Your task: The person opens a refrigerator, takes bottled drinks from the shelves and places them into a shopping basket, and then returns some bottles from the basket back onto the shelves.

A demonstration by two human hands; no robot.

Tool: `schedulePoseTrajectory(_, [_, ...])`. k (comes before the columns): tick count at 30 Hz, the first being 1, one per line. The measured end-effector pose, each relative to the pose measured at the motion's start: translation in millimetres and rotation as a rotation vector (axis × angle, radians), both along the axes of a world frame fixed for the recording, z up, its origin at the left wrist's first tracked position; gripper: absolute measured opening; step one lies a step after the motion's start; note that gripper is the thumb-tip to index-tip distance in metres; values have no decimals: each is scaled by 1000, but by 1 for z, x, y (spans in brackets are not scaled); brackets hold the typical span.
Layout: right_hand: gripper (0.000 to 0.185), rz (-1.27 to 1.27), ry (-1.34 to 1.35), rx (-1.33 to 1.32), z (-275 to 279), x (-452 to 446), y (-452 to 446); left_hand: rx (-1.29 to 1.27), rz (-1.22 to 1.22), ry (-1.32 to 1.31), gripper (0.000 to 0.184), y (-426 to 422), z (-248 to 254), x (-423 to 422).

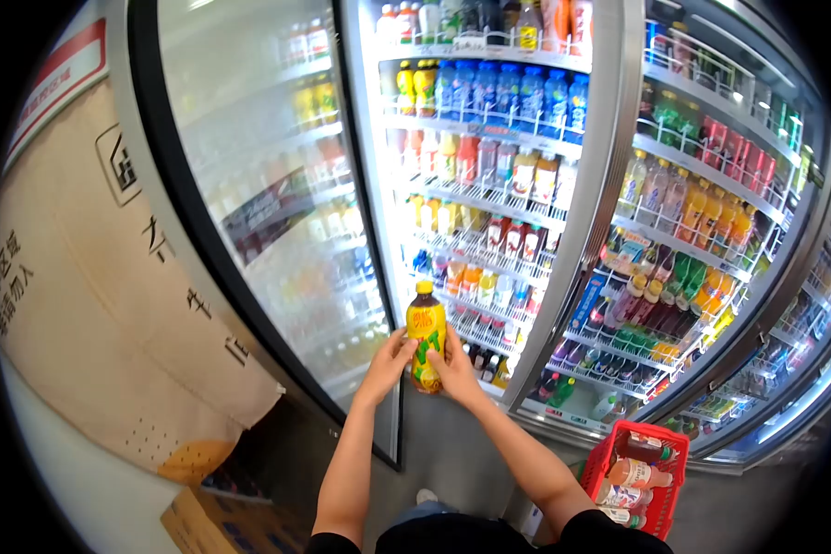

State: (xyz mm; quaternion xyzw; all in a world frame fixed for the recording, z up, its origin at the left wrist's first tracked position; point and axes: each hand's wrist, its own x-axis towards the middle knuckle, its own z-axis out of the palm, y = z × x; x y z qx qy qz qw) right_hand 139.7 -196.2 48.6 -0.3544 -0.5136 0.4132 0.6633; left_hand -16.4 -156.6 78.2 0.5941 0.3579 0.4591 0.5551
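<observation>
A tea bottle (pixel 426 325) with a yellow and green label and a yellow cap is held upright in front of the open fridge. My left hand (pixel 390 367) grips its left side, and my right hand (pixel 456 372) is closed around its right side with the thumb on the label. Behind the bottle, the lit fridge shelves (pixel 489 194) carry rows of drinks, among them blue bottles (pixel 508 90) on an upper shelf. To the lower right, a red shopping basket (pixel 680 462) holds several bottles, including an orange-pink one (pixel 639 474).
The fogged glass door (pixel 277 194) stands open on the left, its lower corner near my left forearm. Closed fridge doors (pixel 692 212) with more drinks line the right. A beige printed sheet (pixel 111 305) hangs at the left above a cardboard box (pixel 217 526).
</observation>
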Motion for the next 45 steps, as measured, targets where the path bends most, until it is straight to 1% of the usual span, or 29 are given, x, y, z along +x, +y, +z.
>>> schedulePoseTrajectory(1, [67, -5, -37, -1, 2, 7, 7, -30, -109, 27, 48, 15, 9, 8])
schedulePoseTrajectory(2, [68, -20, -55, 0, 12, 11, 8, -10, -207, -13, 52, 25, 21, 15])
schedulePoseTrajectory(3, [68, -74, -83, 49, 6, 16, 20, 31, -229, 75, 51, 39, 25, 19])
schedulePoseTrajectory(7, [71, -86, -126, -15, 25, 36, 53, 2, -360, 104, 53, 84, 49, 30])
schedulePoseTrajectory(10, [71, -61, -168, 68, 41, 41, 80, 5, -391, 113, 54, 112, 59, 31])
schedulePoseTrajectory(12, [71, -61, -117, 44, 47, 43, 98, 48, -284, 42, 55, 119, 52, 38])
schedulePoseTrajectory(13, [70, -73, -225, 25, 44, 46, 108, 34, -233, 10, 54, 123, 46, 38])
schedulePoseTrajectory(15, [74, 12, -287, -19, 46, 45, 121, 36, -165, 45, 50, 128, 44, 31])
schedulePoseTrajectory(17, [75, 38, -320, -12, 36, 41, 137, 12, -166, 6, 49, 139, 36, 18])
schedulePoseTrajectory(19, [75, 153, -270, -77, 30, 33, 152, -7, -165, -19, 47, 152, 35, 9])
schedulePoseTrajectory(20, [75, 188, -202, -57, 32, 28, 158, -17, -174, -5, 46, 160, 37, 4])
schedulePoseTrajectory(21, [75, 191, -195, -50, 30, 26, 169, -24, -184, 10, 44, 170, 37, 1])
schedulePoseTrajectory(25, [73, 109, -201, 15, 39, 36, 208, 16, -223, 39, 42, 211, 53, 12])
schedulePoseTrajectory(27, [73, -43, -287, 80, 44, 48, 228, 10, -225, 71, 42, 234, 61, 25])
schedulePoseTrajectory(28, [73, -45, -289, 75, 46, 57, 236, 74, -236, 62, 43, 248, 60, 34])
schedulePoseTrajectory(29, [73, -166, -406, 74, 51, 66, 244, 137, -245, 53, 44, 260, 63, 43])
schedulePoseTrajectory(30, [74, -287, -522, 77, 56, 75, 254, 184, -243, 113, 47, 273, 69, 51])
schedulePoseTrajectory(31, [74, -284, -526, 83, 61, 85, 265, 190, -238, 110, 47, 285, 74, 60])
schedulePoseTrajectory(33, [76, -284, -510, 123, 73, 106, 293, 286, -232, 95, 49, 308, 83, 77])
schedulePoseTrajectory(34, [78, -251, -536, 85, 93, 114, 298, 273, -215, 71, 51, 316, 91, 84])
schedulePoseTrajectory(37, [77, -250, -547, 133, 120, 132, 328, 329, -212, 44, 53, 346, 114, 103])
schedulePoseTrajectory(38, [76, -262, -523, 180, 126, 137, 339, 318, -220, 24, 55, 353, 123, 109])
schedulePoseTrajectory(39, [76, -261, -519, 179, 130, 144, 349, 301, -208, 62, 50, 360, 131, 115])
schedulePoseTrajectory(41, [76, -254, -565, 260, 145, 158, 366, 283, -154, 74, 52, 371, 142, 128])
schedulePoseTrajectory(43, [74, -277, -590, 313, 153, 168, 384, 264, -98, -5, 62, 389, 141, 140])
schedulePoseTrajectory(45, [73, -294, -601, 347, 169, 176, 401, 213, -103, -120, 67, 392, 160, 151])
